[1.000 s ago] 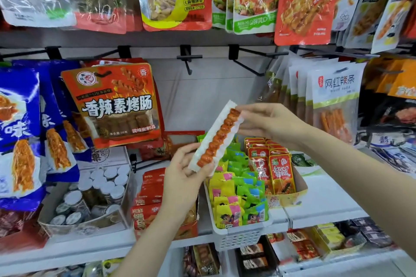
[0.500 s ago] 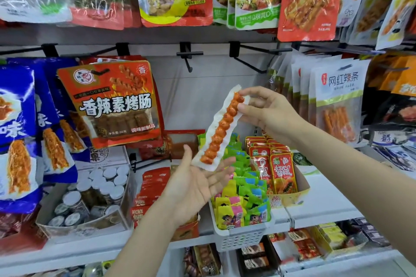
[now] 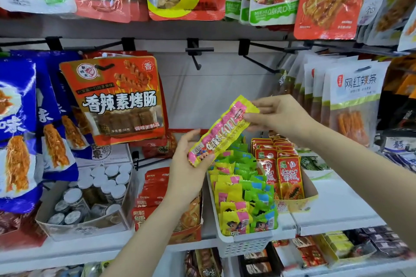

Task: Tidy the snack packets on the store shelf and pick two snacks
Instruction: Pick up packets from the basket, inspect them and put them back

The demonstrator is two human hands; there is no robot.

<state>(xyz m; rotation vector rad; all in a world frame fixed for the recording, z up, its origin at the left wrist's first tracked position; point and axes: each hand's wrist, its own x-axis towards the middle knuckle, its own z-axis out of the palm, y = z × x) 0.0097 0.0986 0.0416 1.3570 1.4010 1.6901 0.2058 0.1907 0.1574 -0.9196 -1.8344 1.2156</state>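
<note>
Hands pinch a tilted yellow-pink packet: left hand low, right hand high.

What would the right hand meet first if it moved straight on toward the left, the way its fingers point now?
Past the packet that the right hand pinches, probably the red hanging bag; depth is unclear, so it may pass in front.

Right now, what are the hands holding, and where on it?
One long yellow-and-pink snack packet, held by its two ends: the left hand grips the lower end, the right hand pinches the upper end.
</note>
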